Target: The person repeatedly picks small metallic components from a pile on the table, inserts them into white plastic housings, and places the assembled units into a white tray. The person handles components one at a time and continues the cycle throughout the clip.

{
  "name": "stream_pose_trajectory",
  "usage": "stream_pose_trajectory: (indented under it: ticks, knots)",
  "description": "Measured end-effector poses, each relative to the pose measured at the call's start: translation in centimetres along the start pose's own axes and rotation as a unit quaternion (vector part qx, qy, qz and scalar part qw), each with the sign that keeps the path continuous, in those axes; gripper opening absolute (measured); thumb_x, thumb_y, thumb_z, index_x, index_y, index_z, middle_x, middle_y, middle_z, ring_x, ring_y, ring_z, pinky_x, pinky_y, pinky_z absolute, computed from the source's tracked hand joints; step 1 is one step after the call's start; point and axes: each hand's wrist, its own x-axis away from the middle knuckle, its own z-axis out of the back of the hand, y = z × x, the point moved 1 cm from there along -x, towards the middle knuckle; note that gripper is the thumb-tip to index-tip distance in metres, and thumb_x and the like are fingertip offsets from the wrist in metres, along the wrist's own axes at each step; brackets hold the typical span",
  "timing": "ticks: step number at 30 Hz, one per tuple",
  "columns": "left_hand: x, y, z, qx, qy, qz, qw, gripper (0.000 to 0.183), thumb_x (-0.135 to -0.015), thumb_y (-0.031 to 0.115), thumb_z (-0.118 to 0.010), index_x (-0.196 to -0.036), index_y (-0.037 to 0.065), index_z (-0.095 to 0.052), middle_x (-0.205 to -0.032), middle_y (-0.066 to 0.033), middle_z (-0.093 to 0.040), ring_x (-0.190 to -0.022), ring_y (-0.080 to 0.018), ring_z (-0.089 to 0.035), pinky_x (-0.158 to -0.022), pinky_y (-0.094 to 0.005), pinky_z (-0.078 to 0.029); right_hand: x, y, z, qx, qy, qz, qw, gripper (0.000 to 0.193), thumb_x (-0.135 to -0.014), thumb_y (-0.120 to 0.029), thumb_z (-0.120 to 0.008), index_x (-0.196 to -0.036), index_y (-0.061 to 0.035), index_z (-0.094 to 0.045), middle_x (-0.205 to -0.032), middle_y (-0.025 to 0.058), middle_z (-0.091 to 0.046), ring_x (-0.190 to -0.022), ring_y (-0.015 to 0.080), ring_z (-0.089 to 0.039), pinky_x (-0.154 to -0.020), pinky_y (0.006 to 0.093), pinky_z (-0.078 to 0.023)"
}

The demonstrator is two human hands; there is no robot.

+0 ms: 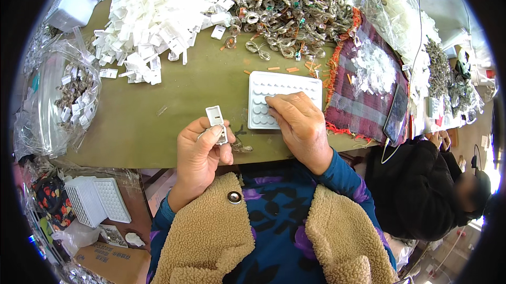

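The left hand holds a small white clip between closed fingers and thumb. The right hand lies flat, fingers loosely bent, fingertips touching the white tray under them.

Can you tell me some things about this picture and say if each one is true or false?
1. The left hand holds a small white plastic case. True.
2. The right hand is up in the air, touching nothing. False: it rests on the white dimpled tray.
3. The tray lies on a green table. True.
4. The pile of white plastic parts sits on the plaid cloth. False: it lies on the green table, far to the left of the cloth.
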Motion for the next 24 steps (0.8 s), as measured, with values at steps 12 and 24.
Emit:
stream_pose_trajectory:
  ticks: [12,24]
  knots:
    - [-0.12,-0.36,0.44,0.015,-0.021,-0.027,0.999,0.023,-0.098,0.013,-0.056,-0.110,-0.005,-0.061,-0.090,-0.0159,-0.067,-0.063,-0.0142,-0.063,-0.057,-0.0309,-0.057,-0.69,0.30,0.32,0.040,-0.027,0.024,0.999,0.039,-0.074,0.008,-0.066,-0.113,0.0032,-0.061,-0.078,0.0132,-0.060,-0.070,0.0293,-0.060,-0.065,0.0397,-0.051]
    - [-0.10,-0.43,0.47,0.018,-0.028,-0.032,0.999,0.023,-0.099,0.013,-0.055,-0.112,-0.005,-0.060,-0.091,-0.0164,-0.067,-0.065,-0.0142,-0.063,-0.059,-0.0314,-0.059,-0.07,-0.11,0.72,0.007,-0.009,-0.092,0.996,0.017,-0.084,0.002,-0.068,-0.101,0.0026,-0.068,-0.087,0.0148,-0.063,-0.078,0.0303,-0.064,-0.068,0.0370,-0.052]
